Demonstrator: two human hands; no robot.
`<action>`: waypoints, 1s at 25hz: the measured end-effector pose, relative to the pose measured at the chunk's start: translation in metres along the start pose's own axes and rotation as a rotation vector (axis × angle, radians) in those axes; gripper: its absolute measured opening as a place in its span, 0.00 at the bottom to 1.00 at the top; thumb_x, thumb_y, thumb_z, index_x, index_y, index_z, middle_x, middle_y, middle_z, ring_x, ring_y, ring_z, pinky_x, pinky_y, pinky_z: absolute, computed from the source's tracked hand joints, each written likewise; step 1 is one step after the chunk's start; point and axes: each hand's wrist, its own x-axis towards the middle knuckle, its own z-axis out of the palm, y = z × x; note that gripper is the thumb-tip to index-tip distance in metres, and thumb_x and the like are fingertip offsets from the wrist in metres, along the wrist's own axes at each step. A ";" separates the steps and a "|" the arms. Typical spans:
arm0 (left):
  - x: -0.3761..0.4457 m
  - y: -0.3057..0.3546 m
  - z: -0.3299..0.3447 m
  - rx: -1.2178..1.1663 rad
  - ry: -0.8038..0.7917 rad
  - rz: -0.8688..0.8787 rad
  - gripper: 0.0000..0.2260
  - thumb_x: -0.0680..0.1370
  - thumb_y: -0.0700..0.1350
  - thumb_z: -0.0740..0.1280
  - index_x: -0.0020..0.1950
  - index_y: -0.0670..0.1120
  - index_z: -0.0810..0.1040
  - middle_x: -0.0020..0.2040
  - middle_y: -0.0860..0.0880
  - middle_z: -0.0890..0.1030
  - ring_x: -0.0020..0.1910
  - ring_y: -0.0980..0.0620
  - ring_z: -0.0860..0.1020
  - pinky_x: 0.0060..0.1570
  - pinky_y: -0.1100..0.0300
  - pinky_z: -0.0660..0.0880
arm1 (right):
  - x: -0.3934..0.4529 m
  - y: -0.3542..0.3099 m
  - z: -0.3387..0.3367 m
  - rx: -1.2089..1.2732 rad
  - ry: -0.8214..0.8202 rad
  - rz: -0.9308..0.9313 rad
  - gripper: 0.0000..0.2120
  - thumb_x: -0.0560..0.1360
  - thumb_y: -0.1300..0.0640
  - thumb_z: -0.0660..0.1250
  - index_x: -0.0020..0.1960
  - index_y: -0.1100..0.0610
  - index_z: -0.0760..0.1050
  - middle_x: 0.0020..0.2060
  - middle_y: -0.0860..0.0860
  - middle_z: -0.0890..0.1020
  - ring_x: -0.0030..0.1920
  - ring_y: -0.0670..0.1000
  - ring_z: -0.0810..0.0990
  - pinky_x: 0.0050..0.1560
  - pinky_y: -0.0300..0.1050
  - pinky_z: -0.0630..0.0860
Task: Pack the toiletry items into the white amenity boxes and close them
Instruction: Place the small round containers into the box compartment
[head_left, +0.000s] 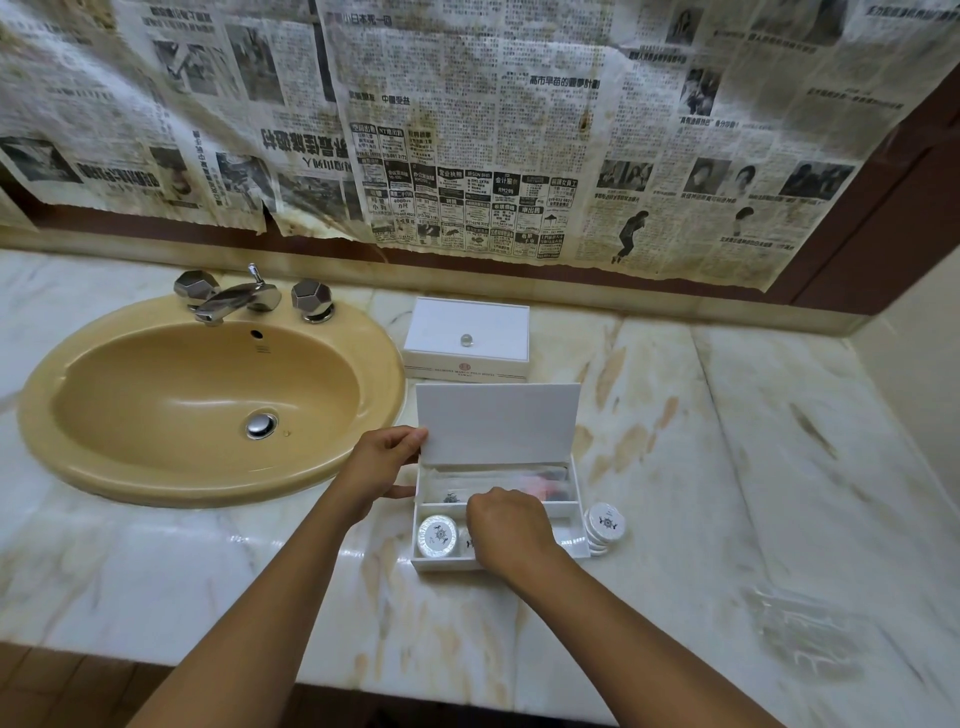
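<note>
While my left hand (382, 470) pinches the lid (496, 423) by its left edge and holds it upright, the open amenity box (571, 548) sits directly in front of me on the marble counter (727, 467), just right of the sink (208, 400). Box long axis runs left-right, lid standing along the far side.

Right hand (506, 532) is inside the front row of the box, fingers curled down. Looks like it's placing or seating something there, but the hand hides it, so can't tell what, if anything, it grips.

Contents visible: one round soap (437, 535) in the front-left compartment, wrapped items in the long rear compartment, too blurred to name.

Key relation: stack of round soaps (605, 525) stands outside the box, touching or just beside its right wall. That's the right hand's side, so the right hand is nearer; short reach right, then back left into the front row. Left stays on the lid.

Second box (467, 338) is behind this one, near the wall, lid on, knob on top. Looks done.

My read: mid-fill on this box; lid can't drop until the right hand is out.
</note>
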 end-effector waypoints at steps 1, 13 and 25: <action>0.000 0.000 0.000 0.001 -0.001 -0.002 0.12 0.81 0.49 0.64 0.53 0.43 0.82 0.52 0.48 0.85 0.54 0.55 0.82 0.33 0.59 0.79 | -0.001 -0.001 0.000 -0.006 -0.026 0.005 0.13 0.75 0.67 0.62 0.58 0.61 0.75 0.56 0.59 0.79 0.56 0.60 0.78 0.46 0.45 0.68; 0.002 -0.002 -0.001 -0.006 -0.013 0.000 0.11 0.81 0.49 0.64 0.52 0.44 0.82 0.51 0.49 0.85 0.53 0.56 0.83 0.34 0.58 0.79 | 0.003 0.004 -0.020 0.205 0.085 0.068 0.11 0.75 0.56 0.62 0.54 0.52 0.81 0.51 0.54 0.82 0.53 0.57 0.79 0.50 0.46 0.73; 0.003 -0.002 -0.001 -0.001 -0.023 -0.005 0.11 0.82 0.49 0.64 0.52 0.44 0.83 0.50 0.49 0.85 0.54 0.55 0.82 0.40 0.54 0.81 | -0.005 0.104 -0.028 0.410 0.180 0.491 0.13 0.74 0.60 0.63 0.57 0.51 0.76 0.54 0.52 0.80 0.49 0.54 0.79 0.46 0.42 0.72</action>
